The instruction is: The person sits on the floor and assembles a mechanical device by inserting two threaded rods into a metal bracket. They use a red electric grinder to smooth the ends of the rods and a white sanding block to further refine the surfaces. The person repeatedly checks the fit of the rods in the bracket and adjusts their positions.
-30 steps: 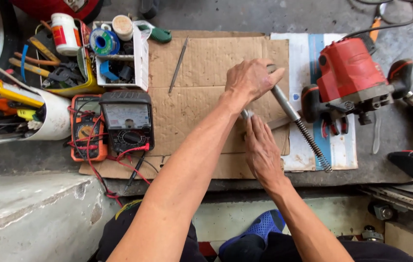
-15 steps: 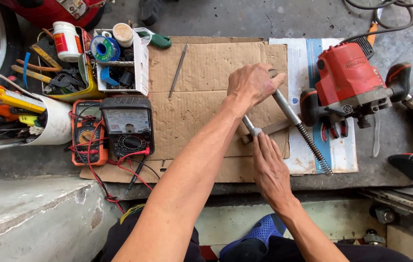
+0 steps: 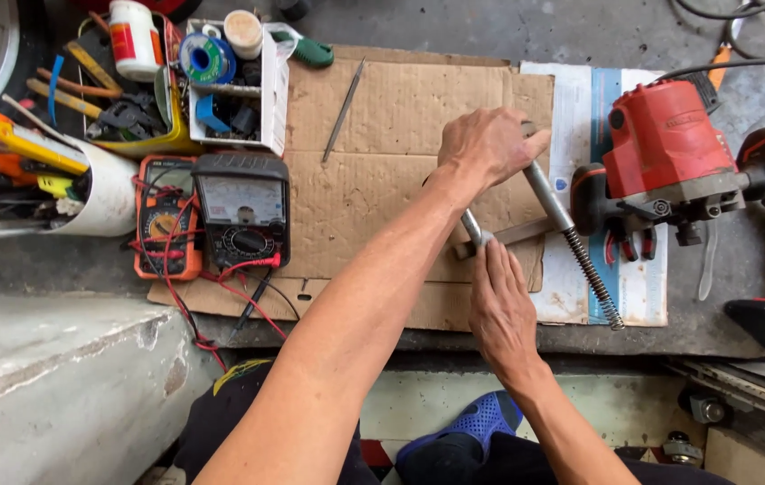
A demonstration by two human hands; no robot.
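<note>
Head view showed the metal rod with a coil spring [image 3: 571, 235] lying aslant across the right edge of the cardboard sheet [image 3: 382, 180] and onto the printed paper [image 3: 638, 287] beside it. The left hand [image 3: 490, 144] was clamped around the rod's upper end. Compared with a second earlier it gripped more firmly and the rod sat steeper, its top lifted off the sheet. The right hand [image 3: 501, 301] had slid up from below, and its fingers were now closed flat over a short metal piece [image 3: 474, 232] near the rod's middle, pressing it to the cardboard. Just right of the spring end stood a red router [image 3: 670, 153], leaving little room on that side. Open cardboard lay to the left, up to a thin file [image 3: 344, 110], an analogue multimeter [image 3: 243, 207] and a white parts box [image 3: 238, 81].
</note>
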